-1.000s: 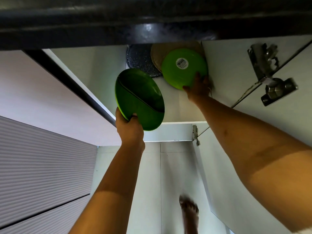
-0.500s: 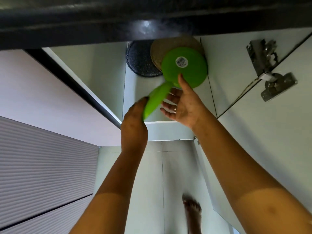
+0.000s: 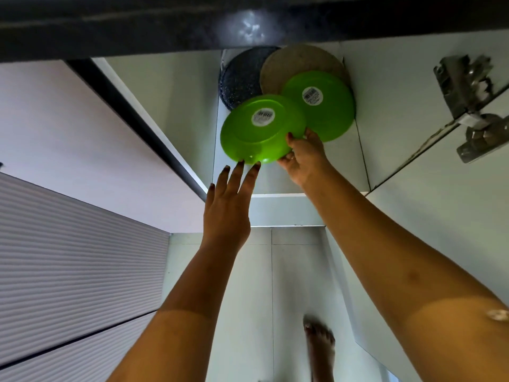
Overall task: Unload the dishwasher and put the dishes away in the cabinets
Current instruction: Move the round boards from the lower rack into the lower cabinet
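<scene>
Inside a low white cabinet (image 3: 341, 172) a green plate (image 3: 259, 133) faces me with its underside and white label. My right hand (image 3: 301, 157) grips its lower right rim. My left hand (image 3: 228, 205) is flat with fingers spread, its fingertips touching the plate's bottom edge. A second green plate (image 3: 327, 108) leans at the back right, partly behind the first. Behind both stand a beige plate (image 3: 297, 67) and a dark speckled plate (image 3: 239, 78).
The dark countertop edge (image 3: 165, 31) runs across the top. The open cabinet door (image 3: 440, 216) with metal hinges (image 3: 468, 89) is at the right. A ribbed grey panel (image 3: 68, 257) is at the left. My bare foot (image 3: 319, 346) is on the floor below.
The plate passed from my left hand to my right and turned underside toward me, moving into the cabinet beside the other green plate. My left hand opened flat.
</scene>
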The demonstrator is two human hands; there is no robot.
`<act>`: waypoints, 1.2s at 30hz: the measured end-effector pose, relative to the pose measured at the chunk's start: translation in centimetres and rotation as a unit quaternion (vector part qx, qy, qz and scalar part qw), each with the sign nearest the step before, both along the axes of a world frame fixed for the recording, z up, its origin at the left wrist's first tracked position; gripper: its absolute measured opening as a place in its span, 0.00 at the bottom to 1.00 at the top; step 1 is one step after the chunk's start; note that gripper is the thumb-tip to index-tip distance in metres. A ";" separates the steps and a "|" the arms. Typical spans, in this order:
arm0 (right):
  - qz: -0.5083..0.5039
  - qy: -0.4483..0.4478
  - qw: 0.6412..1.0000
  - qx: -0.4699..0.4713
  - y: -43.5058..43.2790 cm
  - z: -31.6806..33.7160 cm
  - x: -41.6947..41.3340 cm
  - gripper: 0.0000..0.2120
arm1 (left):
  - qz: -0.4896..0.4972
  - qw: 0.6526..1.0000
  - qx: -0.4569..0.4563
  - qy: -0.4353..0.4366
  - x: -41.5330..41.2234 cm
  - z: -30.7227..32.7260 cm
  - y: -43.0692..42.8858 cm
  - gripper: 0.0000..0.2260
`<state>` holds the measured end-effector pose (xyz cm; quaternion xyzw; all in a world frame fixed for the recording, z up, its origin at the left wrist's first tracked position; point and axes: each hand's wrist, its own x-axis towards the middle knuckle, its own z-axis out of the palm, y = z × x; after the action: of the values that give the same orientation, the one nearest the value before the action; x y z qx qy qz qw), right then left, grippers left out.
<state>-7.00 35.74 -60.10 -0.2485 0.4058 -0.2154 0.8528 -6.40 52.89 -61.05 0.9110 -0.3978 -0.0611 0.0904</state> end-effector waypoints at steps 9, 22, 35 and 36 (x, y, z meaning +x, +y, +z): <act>-0.035 0.000 0.999 -0.021 0.0 -3.4 5.0 0.27 | 0.007 0.998 0.020 0.065 -0.6 -1.0 0.6 0.41; 0.013 0.154 0.949 -0.277 -2.5 -7.1 7.4 0.31 | 0.031 0.991 0.020 0.132 -0.8 -1.3 1.6 0.39; 0.101 0.242 0.899 -0.351 2.4 -5.5 0.0 0.27 | 0.060 0.985 -0.019 0.163 -2.5 -0.2 0.4 0.37; 0.128 0.252 0.883 -0.374 3.0 -4.9 -1.1 0.27 | 0.060 0.984 -0.018 0.168 -2.9 0.0 0.5 0.36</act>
<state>-8.06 38.70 -65.01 -0.6450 0.4608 -0.1701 0.5854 -9.28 53.40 -61.08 0.9083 -0.3222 -0.2011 0.1755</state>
